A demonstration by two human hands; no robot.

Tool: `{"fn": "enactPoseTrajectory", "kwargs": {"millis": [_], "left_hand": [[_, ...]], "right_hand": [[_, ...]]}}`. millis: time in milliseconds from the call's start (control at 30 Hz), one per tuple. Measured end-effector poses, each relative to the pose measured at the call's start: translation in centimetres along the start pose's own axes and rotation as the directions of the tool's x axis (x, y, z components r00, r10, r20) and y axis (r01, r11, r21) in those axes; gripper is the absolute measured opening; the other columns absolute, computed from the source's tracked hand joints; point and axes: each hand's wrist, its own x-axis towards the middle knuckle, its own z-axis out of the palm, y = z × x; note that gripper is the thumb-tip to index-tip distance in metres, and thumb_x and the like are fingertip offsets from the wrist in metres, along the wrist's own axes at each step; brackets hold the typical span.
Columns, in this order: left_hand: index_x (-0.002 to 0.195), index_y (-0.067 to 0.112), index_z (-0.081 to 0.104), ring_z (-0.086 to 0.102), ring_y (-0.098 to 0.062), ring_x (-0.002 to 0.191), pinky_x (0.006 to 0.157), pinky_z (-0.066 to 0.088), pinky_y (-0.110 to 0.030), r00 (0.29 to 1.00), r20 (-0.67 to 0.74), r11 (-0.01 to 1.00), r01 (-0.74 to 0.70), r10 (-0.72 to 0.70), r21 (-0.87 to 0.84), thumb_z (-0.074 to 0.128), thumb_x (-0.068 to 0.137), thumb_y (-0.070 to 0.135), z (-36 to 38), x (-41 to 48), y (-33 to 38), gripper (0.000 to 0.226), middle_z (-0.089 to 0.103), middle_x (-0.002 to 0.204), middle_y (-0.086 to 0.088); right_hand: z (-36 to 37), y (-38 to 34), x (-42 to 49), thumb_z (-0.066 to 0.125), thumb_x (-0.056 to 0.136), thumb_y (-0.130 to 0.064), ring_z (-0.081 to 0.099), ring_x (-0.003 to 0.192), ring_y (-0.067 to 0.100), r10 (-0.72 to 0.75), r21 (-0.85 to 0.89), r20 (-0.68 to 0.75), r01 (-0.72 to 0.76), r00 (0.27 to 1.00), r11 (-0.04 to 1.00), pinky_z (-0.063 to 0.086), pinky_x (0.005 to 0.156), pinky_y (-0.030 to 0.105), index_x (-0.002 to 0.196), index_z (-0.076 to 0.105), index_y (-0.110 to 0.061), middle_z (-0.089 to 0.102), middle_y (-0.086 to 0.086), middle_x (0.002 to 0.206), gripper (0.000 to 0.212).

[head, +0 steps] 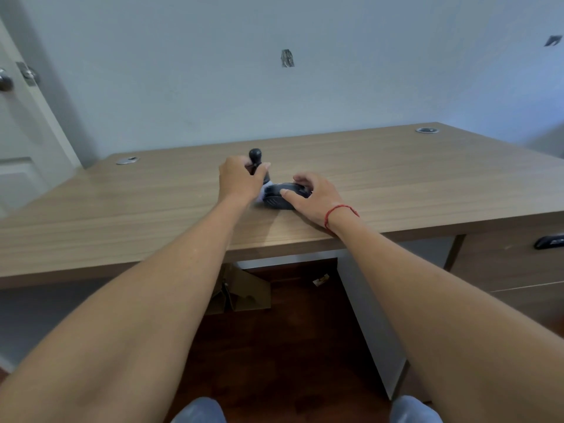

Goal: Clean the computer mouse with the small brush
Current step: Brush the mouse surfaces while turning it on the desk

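Note:
A black computer mouse [279, 196] lies on the wooden desk [152, 209], a little back from its front edge. My right hand [314, 193] rests over the mouse's right side, thumb on its near edge, holding it in place. My left hand [239, 178] grips the dark handle of a small brush [255, 158]; the knob sticks up above my fingers. The brush's pale bristles [261, 195] touch the left end of the mouse. A red string is tied around my right wrist.
Two round cable grommets sit in the desk, one at the back left [127, 160] and one at the back right [426, 130]. A drawer with a dark handle [549, 241] is at the right. A door [18, 123] stands at the left. Cardboard [241, 291] lies under the desk.

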Motion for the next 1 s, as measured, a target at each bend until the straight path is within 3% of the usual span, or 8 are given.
{"fn": "enactPoseTrajectory", "kwargs": {"millis": [100, 200, 300, 500, 633, 700, 900, 1000], "left_hand": [[0.046, 0.013, 0.036, 0.034, -0.019, 0.051, 0.047, 0.025, -0.026, 0.997, 0.045, 0.996, 0.051, -0.055, 0.076, 0.07, 0.084, 0.03, -0.8, 0.2, -0.8, 0.054, 0.036, 0.048, 0.001], [0.051, 0.009, 0.047, 0.04, -0.017, 0.051, 0.052, 0.031, -0.025, 1.0, 0.007, 0.999, -0.006, 0.006, -0.041, 0.07, 0.084, 0.031, -1.2, 0.6, 0.8, 0.046, 0.046, 0.052, -0.003], [0.047, 0.01, 0.04, 0.033, -0.017, 0.05, 0.051, 0.028, -0.028, 0.997, -0.001, 0.987, -0.072, 0.073, -0.142, 0.071, 0.081, 0.029, -0.6, 0.7, 2.7, 0.05, 0.038, 0.051, -0.003], [0.06, 0.002, 0.06, 0.062, -0.033, 0.07, 0.06, 0.036, -0.028, 0.997, 0.073, 0.991, 0.028, -0.038, 0.13, 0.07, 0.082, 0.033, -0.3, 0.6, -0.9, 0.039, 0.061, 0.064, -0.014], [0.055, 0.0, 0.053, 0.046, -0.021, 0.055, 0.053, 0.033, -0.027, 0.997, -0.07, 0.996, -0.025, 0.019, -0.082, 0.068, 0.083, 0.031, -0.8, 0.8, 0.9, 0.044, 0.051, 0.054, -0.01], [0.054, -0.001, 0.053, 0.04, -0.015, 0.052, 0.052, 0.032, -0.025, 0.997, -0.034, 0.984, -0.076, 0.072, -0.158, 0.069, 0.083, 0.03, -0.4, 0.8, 2.1, 0.045, 0.048, 0.053, -0.007], [0.06, 0.005, 0.063, 0.051, -0.027, 0.061, 0.06, 0.034, -0.027, 0.996, 0.086, 0.989, -0.006, -0.007, 0.148, 0.068, 0.083, 0.031, -0.2, 0.5, -0.1, 0.036, 0.054, 0.058, -0.007], [0.068, 0.0, 0.069, 0.062, -0.032, 0.069, 0.061, 0.041, -0.031, 0.995, 0.101, 0.985, -0.022, 0.005, 0.169, 0.069, 0.083, 0.032, -0.6, 0.2, -0.7, 0.035, 0.065, 0.068, -0.014]], "right_hand": [[0.0, 0.1, 0.0, 0.069, 0.087, -0.036, 0.054, 0.12, 0.013, 0.0, -0.003, 0.002, 0.0, 1.0, 1.0, 0.039, 0.098, 0.022, 0.134, 0.054, -0.016, 0.058, -0.001, 0.132, 0.053], [-0.1, 0.0, 0.0, 0.069, 0.087, -0.036, 0.054, 0.12, 0.014, 0.006, -0.005, 0.008, -0.006, 1.0, 1.0, 0.04, 0.1, 0.024, 0.133, 0.054, -0.016, 0.059, -0.001, 0.131, 0.052], [-0.1, 0.0, -0.1, 0.07, 0.086, -0.035, 0.054, 0.121, 0.014, 0.011, 0.003, -0.002, -0.011, 1.0, 1.0, 0.04, 0.102, 0.025, 0.134, 0.054, -0.016, 0.059, 0.0, 0.132, 0.054], [-0.1, 0.1, -0.1, 0.069, 0.087, -0.037, 0.053, 0.12, 0.012, 0.019, -0.001, 0.02, -0.019, 1.0, 1.0, 0.04, 0.1, 0.024, 0.135, 0.052, -0.017, 0.058, -0.002, 0.134, 0.055], [0.0, -0.1, 0.2, 0.07, 0.086, -0.036, 0.054, 0.123, 0.014, 0.035, 0.017, 0.018, -0.036, 0.999, 0.999, 0.041, 0.106, 0.028, 0.135, 0.054, -0.017, 0.059, -0.002, 0.134, 0.055], [0.0, -0.1, 0.2, 0.07, 0.086, -0.035, 0.053, 0.125, 0.015, 0.044, 0.02, 0.021, -0.045, 0.999, 0.999, 0.04, 0.107, 0.028, 0.136, 0.053, -0.017, 0.058, -0.002, 0.135, 0.056], [-0.2, -0.1, -0.2, 0.067, 0.088, -0.037, 0.05, 0.128, 0.016, 0.042, 0.012, 0.053, -0.042, 0.998, 0.999, 0.039, 0.105, 0.029, 0.139, 0.05, -0.02, 0.055, -0.002, 0.139, 0.057], [0.0, -0.3, -0.4, 0.06, 0.087, -0.052, 0.048, 0.131, 0.021, 0.04, -0.183, -0.03, -0.045, 0.999, 0.982, 0.033, 0.114, 0.042, 0.138, 0.05, -0.028, 0.055, -0.003, 0.14, 0.058]]}}
